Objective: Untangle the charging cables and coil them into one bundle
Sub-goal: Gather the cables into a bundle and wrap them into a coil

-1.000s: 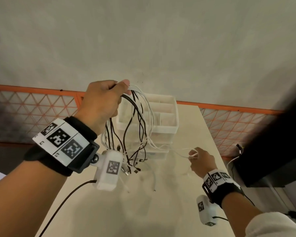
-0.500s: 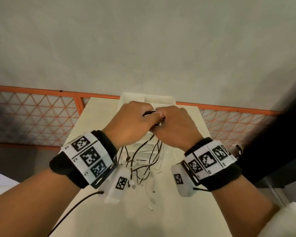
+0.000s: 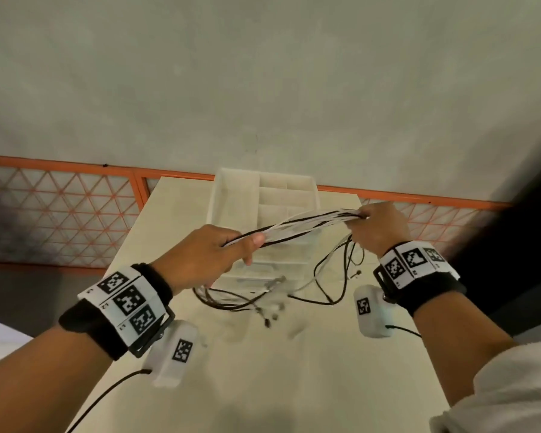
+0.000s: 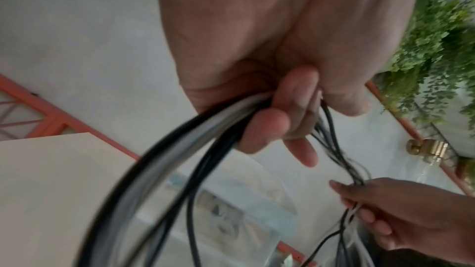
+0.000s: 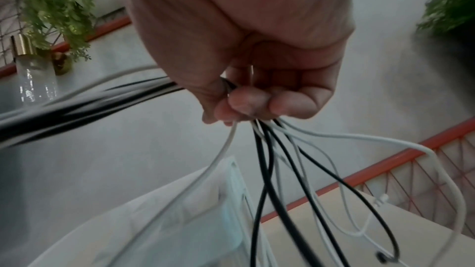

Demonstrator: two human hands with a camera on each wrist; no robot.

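A bunch of thin black and white charging cables runs taut between my two hands above the cream table. My left hand grips one end of the stretch, its fingers curled round the strands. My right hand grips the other end, fingers closed over the cables. Loose loops and plug ends hang below both hands toward the table. The right hand also shows in the left wrist view.
A white plastic drawer organiser stands on the table just behind and under the cables. An orange railing with mesh borders the table's far side. A dark object sits at the right. Green plants hang nearby.
A second ago my left hand held the bunch high while the right pinched one white cable low. The hands then met, and now have drawn apart, stretching the bunch between them.
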